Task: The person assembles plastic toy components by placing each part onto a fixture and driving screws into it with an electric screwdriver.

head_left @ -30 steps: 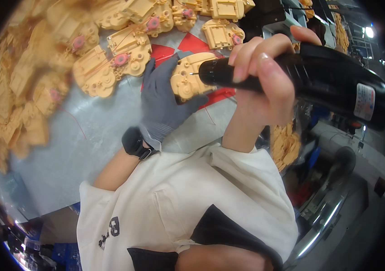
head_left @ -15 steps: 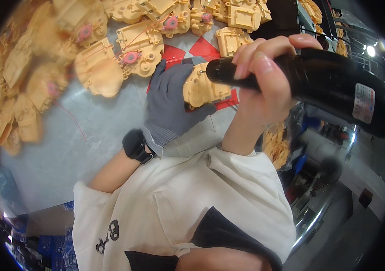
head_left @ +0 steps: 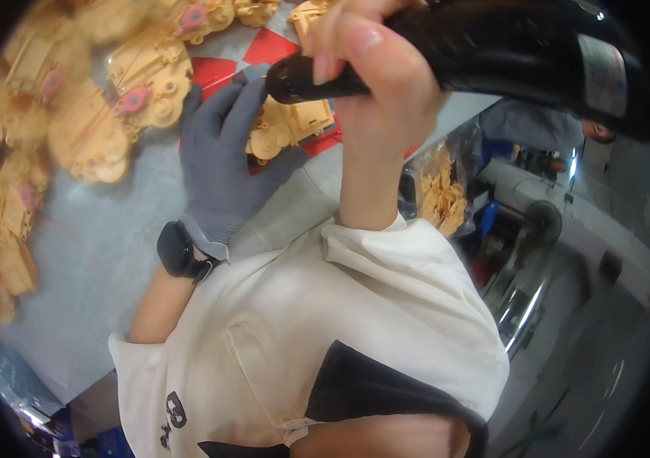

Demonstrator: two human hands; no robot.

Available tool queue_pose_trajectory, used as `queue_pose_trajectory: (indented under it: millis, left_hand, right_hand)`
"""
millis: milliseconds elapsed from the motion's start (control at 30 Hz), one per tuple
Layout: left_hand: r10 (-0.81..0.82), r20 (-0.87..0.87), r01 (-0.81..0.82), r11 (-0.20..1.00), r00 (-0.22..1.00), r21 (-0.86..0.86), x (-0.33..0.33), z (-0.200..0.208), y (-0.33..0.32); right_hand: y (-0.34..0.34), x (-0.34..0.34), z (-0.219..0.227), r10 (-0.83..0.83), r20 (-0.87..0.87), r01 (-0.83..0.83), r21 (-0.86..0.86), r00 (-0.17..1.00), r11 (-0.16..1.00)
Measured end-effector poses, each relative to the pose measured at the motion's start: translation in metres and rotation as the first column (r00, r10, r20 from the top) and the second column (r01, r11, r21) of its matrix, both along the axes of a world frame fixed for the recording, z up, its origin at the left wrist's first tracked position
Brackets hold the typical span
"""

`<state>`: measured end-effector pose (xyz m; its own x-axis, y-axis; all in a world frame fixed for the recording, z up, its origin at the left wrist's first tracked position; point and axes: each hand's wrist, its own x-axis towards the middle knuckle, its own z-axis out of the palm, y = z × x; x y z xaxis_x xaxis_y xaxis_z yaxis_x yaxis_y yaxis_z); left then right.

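My left hand (head_left: 222, 153), in a grey glove, lies along the left side of a yellow plastic housing (head_left: 287, 128), its thumb at the near edge. Round raised details and a rectangular recess show on the housing. My bare right hand (head_left: 386, 72) is wrapped around a black electric screwdriver (head_left: 485, 53), which lies nearly level and points left. The tool's tip is beside my gloved fingertips at the housing's far edge. Whether it touches anything there cannot be made out; the tool's nose hides part of the housing.
More yellow housings (head_left: 92, 141) crowd the left and far side of the grey table (head_left: 103, 244), some with pink round parts and red wires. Red pieces (head_left: 271, 47) lie around the held housing. A bag of yellow parts (head_left: 441, 195) stands at right. Another person's grey sleeve (head_left: 531, 126) shows beyond.
The whole view has shifted, so hands and table sit farther left. Relative to the housing, the screwdriver's tip has moved left and away, closer to my gloved fingertips. My left hand stays on the housing.
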<state>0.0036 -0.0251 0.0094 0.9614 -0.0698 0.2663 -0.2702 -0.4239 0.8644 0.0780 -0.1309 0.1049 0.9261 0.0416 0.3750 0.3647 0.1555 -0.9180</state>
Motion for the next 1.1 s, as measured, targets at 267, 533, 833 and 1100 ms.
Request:
queue_pose_trajectory:
  millis: [267, 533, 833, 1100]
  left_hand:
    - [0.013, 0.162, -0.030, 0.994, 0.987, 0.101, 0.005, -0.018, -0.001]
    - [-0.013, 0.118, -0.001, 0.993, 0.993, 0.119, 0.004, -0.010, -0.002]
    - [-0.031, 0.118, 0.018, 0.993, 0.993, 0.117, 0.004, -0.009, -0.003]
    - [-0.047, 0.086, 0.036, 0.992, 0.995, 0.123, 0.003, -0.011, -0.001]
  right_hand:
    - [-0.063, -0.043, 0.004, -0.157, 0.276, 0.113, 0.169, 0.948, 0.979]
    - [-0.142, -0.094, -0.038, -0.472, 0.040, 0.469, 0.063, 0.881, 0.881]
    - [-0.152, -0.096, -0.043, -0.628, 0.102, 0.636, -0.153, 0.771, 0.756]
    - [-0.136, -0.094, -0.045, -0.530, 0.133, 0.538, -0.026, 0.837, 0.843]
